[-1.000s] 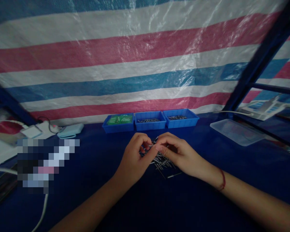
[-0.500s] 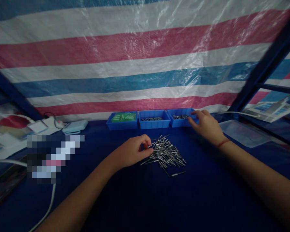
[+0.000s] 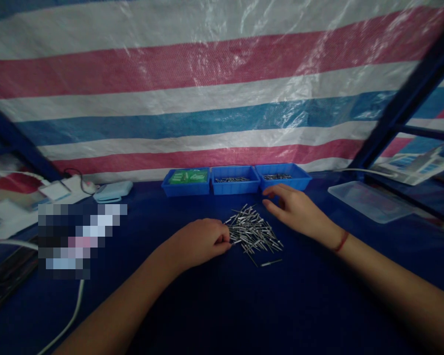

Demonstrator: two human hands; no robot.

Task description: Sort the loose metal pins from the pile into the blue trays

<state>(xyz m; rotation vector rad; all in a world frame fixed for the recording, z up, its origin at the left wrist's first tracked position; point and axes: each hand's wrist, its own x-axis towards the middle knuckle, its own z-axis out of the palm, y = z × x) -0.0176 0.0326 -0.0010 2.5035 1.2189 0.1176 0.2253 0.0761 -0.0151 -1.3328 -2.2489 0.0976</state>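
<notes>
A loose pile of silvery blind rivets (image 3: 252,230) lies on the dark blue tabletop. My left hand (image 3: 203,242) is at the pile's left edge, thumb and fingers closed in a pinch. Whatever is between those fingertips is hidden. Right of the pile, my right hand (image 3: 294,209) hovers with thumb and forefinger apart, and no rivet shows in it. One single rivet (image 3: 271,263) lies just in front of the pile. Behind the hands, more rivets lie in the middle blue bin (image 3: 236,188) and the right blue bin (image 3: 291,184).
The left blue bin (image 3: 187,190) holds green-and-white packets. A clear plastic lid (image 3: 370,201) lies at right. On the left are a light blue case (image 3: 113,191), a power strip, a white cable (image 3: 77,306) and a blurred-out patch. A striped sheet (image 3: 207,113) hangs behind.
My right hand has drawn back from the right bin toward the pile's right side. My left hand has lowered slightly at the pile, and its fingers have closed further.
</notes>
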